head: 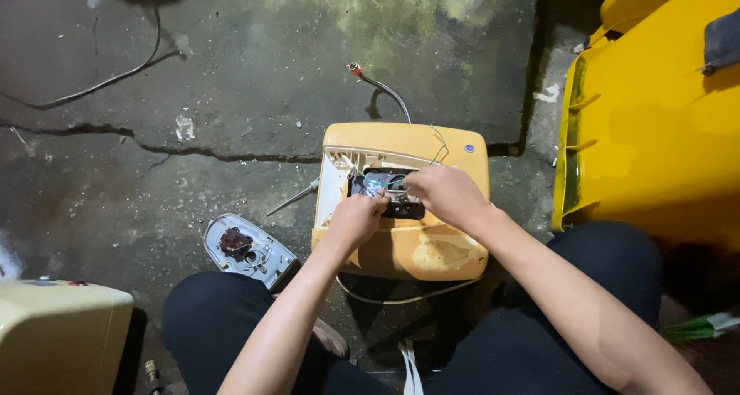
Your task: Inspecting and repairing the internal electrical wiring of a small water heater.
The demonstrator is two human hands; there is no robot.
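A yellowed plastic appliance housing (416, 248) lies on the wet concrete floor between my knees, its access opening uncovered and showing wires (378, 183) and a dark component. My left hand (356, 219) rests at the opening's lower left edge, fingers curled on the wires there. My right hand (445, 194) sits over the opening's right side, fingertips pinching thin wires at its middle. A green wire (441, 144) loops over the housing's top. A grey cable with a red end (381, 87) runs away from the housing's far side.
A detached grey cover plate (248, 250) lies left of the housing, a screwdriver (293, 200) beside it. A big yellow bin (655, 117) stands at right. Another yellowed housing (62, 333) is at lower left. A black cable (100, 83) crosses the cracked floor.
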